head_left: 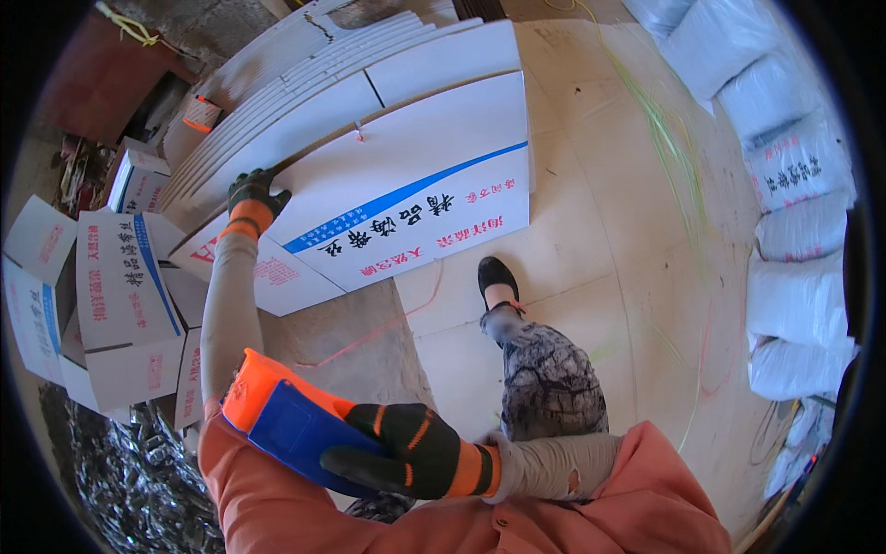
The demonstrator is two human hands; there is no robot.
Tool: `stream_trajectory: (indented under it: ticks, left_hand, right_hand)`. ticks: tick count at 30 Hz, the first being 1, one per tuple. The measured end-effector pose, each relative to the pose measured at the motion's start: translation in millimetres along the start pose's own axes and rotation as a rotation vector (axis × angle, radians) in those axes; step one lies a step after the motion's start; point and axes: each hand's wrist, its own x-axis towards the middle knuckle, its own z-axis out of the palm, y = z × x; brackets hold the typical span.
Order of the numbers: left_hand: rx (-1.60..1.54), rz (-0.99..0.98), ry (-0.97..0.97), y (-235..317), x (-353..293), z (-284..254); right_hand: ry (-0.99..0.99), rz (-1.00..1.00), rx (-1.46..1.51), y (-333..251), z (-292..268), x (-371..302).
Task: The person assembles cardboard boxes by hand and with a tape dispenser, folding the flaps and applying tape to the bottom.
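My left hand point(256, 197), in a dark green and orange glove, is closed over the upper edge of a flattened white carton point(406, 198). This carton has a blue stripe with black and red print and leans at the front of a stack of similar flat cartons point(305, 115). Close to my body, my right hand point(415, 450), gloved the same way, is wrapped round a boxy orange-and-blue hand tool point(305, 434). The tool's exact kind cannot be made out. Its orange end points up and left, near my left sleeve.
Opened white cartons point(129, 286) stand at the left, above a heap of dark, shiny material point(138, 471). Stuffed white sacks point(798, 240) line the right side. Thin green and yellow strands point(669, 138) lie on the tiled floor. My black shoe point(498, 281) is below the carton.
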Motion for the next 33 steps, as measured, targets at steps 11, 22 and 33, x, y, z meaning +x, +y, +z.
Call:
stream_trajectory:
  ticks: [11, 22, 33]
  left_hand:
    - [-0.364, 0.354, -0.036, 167, -82, -121]
    - [-0.262, 0.355, 0.172, 124, -163, -174]
    - [-0.361, -0.480, 0.271, -60, -492, -377]
  right_hand:
    - [-0.219, -0.212, 0.023, -23, 8, -11]
    - [-0.130, -0.197, 0.018, -9, 10, -15]
    - [-0.533, -0.187, -0.048, -11, 50, -33]
